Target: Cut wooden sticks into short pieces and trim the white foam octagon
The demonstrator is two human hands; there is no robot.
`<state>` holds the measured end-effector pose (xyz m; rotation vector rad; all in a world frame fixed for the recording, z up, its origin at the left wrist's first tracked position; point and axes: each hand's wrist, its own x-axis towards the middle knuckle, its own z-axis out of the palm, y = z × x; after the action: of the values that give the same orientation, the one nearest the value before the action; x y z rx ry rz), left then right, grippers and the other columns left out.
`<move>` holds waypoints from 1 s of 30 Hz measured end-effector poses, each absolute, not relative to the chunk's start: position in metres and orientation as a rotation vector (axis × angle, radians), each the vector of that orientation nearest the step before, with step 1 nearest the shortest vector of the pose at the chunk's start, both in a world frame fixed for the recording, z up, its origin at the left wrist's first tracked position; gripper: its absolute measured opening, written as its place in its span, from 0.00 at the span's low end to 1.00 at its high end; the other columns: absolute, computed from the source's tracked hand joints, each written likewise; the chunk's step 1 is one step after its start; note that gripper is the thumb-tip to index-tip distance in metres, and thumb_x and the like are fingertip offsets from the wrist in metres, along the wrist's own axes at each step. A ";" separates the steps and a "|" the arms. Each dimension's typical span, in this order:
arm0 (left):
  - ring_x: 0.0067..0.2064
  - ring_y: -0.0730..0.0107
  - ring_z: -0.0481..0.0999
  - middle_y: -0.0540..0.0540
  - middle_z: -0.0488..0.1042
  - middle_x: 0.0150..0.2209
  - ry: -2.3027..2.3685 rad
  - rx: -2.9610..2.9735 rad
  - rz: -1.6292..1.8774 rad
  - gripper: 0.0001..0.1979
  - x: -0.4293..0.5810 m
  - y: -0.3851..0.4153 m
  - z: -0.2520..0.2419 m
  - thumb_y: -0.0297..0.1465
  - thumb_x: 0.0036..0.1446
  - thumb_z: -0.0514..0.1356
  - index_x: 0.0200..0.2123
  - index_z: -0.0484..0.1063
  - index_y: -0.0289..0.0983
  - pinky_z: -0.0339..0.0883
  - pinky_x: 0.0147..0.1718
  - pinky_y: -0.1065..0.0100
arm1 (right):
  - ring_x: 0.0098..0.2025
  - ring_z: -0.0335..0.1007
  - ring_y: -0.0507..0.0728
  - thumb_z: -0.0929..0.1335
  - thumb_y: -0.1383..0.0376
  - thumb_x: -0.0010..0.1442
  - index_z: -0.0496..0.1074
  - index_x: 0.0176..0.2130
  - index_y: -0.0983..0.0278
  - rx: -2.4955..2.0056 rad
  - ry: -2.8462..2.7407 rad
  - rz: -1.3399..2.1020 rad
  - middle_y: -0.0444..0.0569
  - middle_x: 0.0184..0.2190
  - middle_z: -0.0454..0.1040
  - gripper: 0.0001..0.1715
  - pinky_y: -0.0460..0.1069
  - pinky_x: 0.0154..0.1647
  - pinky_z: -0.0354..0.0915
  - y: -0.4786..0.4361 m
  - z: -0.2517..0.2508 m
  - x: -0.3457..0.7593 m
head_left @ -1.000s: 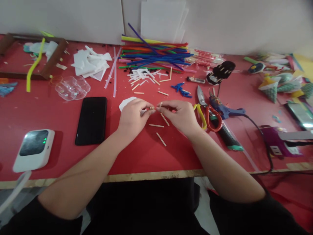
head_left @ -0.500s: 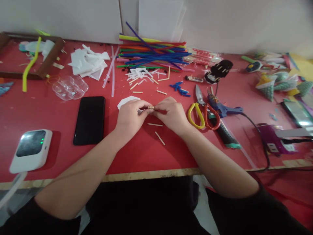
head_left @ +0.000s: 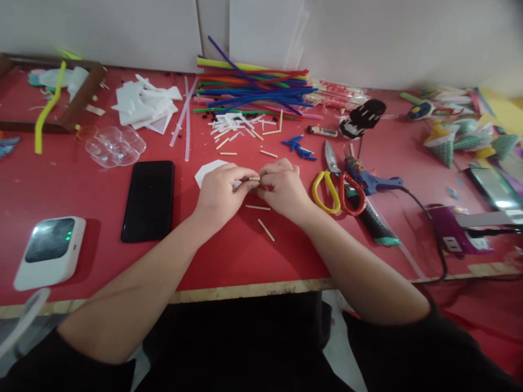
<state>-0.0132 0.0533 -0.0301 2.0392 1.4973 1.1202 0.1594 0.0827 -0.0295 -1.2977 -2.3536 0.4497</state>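
Note:
Between the fingertips of my left hand (head_left: 220, 191) is a small bunch of short pale wooden sticks (head_left: 254, 178), mostly covered by the fingers. My right hand (head_left: 285, 189) is closed at the right end of the bunch, its thumb and fingers pinched together; the exact contact is hidden. Under my left hand lies a white paper piece (head_left: 206, 171) with angled corners. Just below the hands, one loose stick (head_left: 257, 207) lies flat on the red table, and a second loose stick (head_left: 266, 230) lies slanted nearer the edge.
Yellow-and-red-handled scissors (head_left: 333, 188) and a blue glue gun (head_left: 370, 177) with a cord lie right of my hands. A black phone (head_left: 147, 201) is at left. Behind are pipe cleaners (head_left: 253, 87), cut white pieces (head_left: 231, 122) and blue bits (head_left: 300, 147).
The fingers of my right hand have shifted and curled more at the end of the stick bunch. My left hand keeps its pinch. The whole view has slid slightly.

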 end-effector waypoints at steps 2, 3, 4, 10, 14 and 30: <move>0.38 0.66 0.79 0.49 0.82 0.35 1.469 1.982 1.135 0.03 -0.015 0.053 -0.027 0.29 0.58 0.67 0.36 0.82 0.41 0.70 0.39 0.68 | 0.43 0.61 0.60 0.72 0.66 0.59 0.79 0.28 0.61 -1.272 -2.354 0.447 0.46 0.33 0.78 0.07 0.59 0.50 0.51 0.079 -0.024 0.159; 0.38 0.66 0.79 0.49 0.82 0.36 1.454 1.954 1.130 0.03 -0.016 0.053 -0.026 0.30 0.58 0.67 0.36 0.82 0.41 0.70 0.39 0.68 | 0.43 0.60 0.60 0.72 0.65 0.59 0.80 0.29 0.61 -1.269 -2.353 0.453 0.47 0.34 0.78 0.07 0.59 0.50 0.51 0.078 -0.022 0.159; 0.38 0.66 0.79 0.49 0.82 0.36 1.440 1.935 1.115 0.03 -0.017 0.052 -0.025 0.30 0.58 0.67 0.36 0.82 0.41 0.70 0.39 0.67 | 0.44 0.59 0.60 0.72 0.64 0.60 0.80 0.29 0.61 -1.276 -2.352 0.462 0.47 0.35 0.77 0.08 0.59 0.49 0.50 0.077 -0.021 0.160; 0.38 0.65 0.78 0.50 0.82 0.34 1.419 1.990 1.038 0.02 -0.017 0.054 -0.026 0.29 0.57 0.67 0.34 0.81 0.41 0.69 0.41 0.65 | 0.44 0.58 0.60 0.73 0.61 0.58 0.77 0.24 0.62 -1.378 -2.351 0.521 0.48 0.35 0.72 0.12 0.58 0.47 0.49 0.079 -0.025 0.160; 0.39 0.64 0.78 0.50 0.82 0.34 1.423 1.983 1.032 0.02 -0.017 0.054 -0.028 0.30 0.55 0.69 0.34 0.82 0.42 0.69 0.42 0.64 | 0.41 0.60 0.58 0.72 0.65 0.55 0.73 0.22 0.63 -1.384 -2.342 0.595 0.46 0.31 0.71 0.12 0.58 0.46 0.50 0.080 -0.025 0.160; 0.38 0.64 0.78 0.49 0.82 0.34 1.434 1.970 1.052 0.02 -0.017 0.052 -0.030 0.32 0.56 0.68 0.35 0.82 0.43 0.70 0.41 0.64 | 0.47 0.66 0.61 0.69 0.66 0.57 0.77 0.45 0.60 -1.203 -2.393 0.535 0.51 0.41 0.73 0.14 0.59 0.54 0.56 0.089 -0.007 0.188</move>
<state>-0.0168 0.0520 -0.0300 1.9699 1.4337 1.0520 0.1878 0.0892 -0.0071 -1.2032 -2.3934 0.5349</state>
